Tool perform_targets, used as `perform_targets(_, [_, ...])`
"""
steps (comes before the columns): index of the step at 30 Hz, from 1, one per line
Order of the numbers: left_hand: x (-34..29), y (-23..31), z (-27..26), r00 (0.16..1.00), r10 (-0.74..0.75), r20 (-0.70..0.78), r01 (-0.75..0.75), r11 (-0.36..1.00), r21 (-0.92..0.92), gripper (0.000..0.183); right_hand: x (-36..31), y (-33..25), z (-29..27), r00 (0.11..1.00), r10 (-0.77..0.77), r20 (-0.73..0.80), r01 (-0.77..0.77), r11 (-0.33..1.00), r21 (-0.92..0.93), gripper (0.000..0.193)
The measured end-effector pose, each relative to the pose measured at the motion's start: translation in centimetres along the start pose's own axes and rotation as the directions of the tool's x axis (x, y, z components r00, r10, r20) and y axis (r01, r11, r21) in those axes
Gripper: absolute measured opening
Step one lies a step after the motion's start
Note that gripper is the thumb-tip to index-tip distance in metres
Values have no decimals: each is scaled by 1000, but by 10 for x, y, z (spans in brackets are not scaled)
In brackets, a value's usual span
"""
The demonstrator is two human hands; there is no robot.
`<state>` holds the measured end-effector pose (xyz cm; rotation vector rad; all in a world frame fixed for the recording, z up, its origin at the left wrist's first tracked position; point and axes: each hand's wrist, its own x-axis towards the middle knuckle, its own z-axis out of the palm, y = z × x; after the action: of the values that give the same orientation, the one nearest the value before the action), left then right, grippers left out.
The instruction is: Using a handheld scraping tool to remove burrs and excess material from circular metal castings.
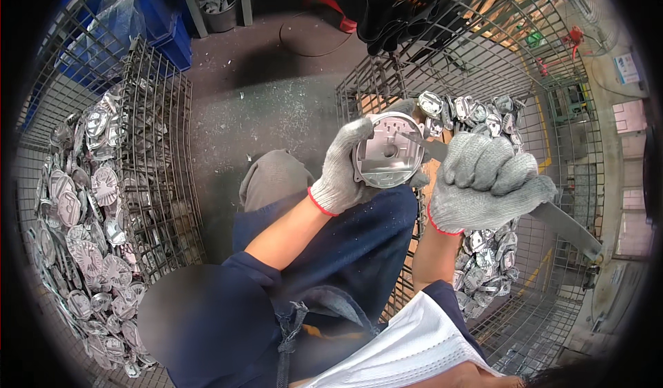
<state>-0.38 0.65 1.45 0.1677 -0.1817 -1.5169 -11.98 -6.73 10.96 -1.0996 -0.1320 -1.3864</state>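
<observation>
My left hand [345, 163], in a grey knit glove with a red cuff, is closed round a round cast-metal housing [389, 152]. The open inner side of the housing faces up, showing a raised rim, small holes and a central boss. My right hand [483, 184], gloved the same way, is wrapped round the middle of a long flat metal blade [568, 228], possibly a file. The blade's wide end sticks out at the lower right. Its other end reaches the right side of the housing; I cannot tell exactly where it touches.
A wire cage [162, 160] at left holds many round metal castings [86, 250]. Another wire cage [559, 146] at right holds more castings [483, 277] around cardboard. Blue bins [162, 25] and a bucket [221, 15] stand at the back, on a floor [276, 105] strewn with metal chips.
</observation>
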Motion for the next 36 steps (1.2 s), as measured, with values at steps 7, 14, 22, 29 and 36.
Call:
perform_targets(7, [5,-9,-7,999,-29,34,27,998,63,84,-23,-5,-4,996,-55,-71,45,990,-137,71])
perform_targets(14, [12,-22,-14,999,-19,-41,24,990,139,82,-18,12,-15,997,20,-73,-34,980,-196,57])
perform_targets(22, [16,-17,-12,992,-1,-124,-11,995,-96,69,-14,-27,-10,949,-295,116,309,941,-139,61])
perform_targets(29, [13,-20,-10,996,12,-87,-10,1000,24,81,-22,0,-27,984,-176,31,178,981,-75,72])
perform_targets(36, [12,-20,-6,992,12,-126,-5,998,58,80,-31,8,-26,987,-151,-46,146,985,-91,71])
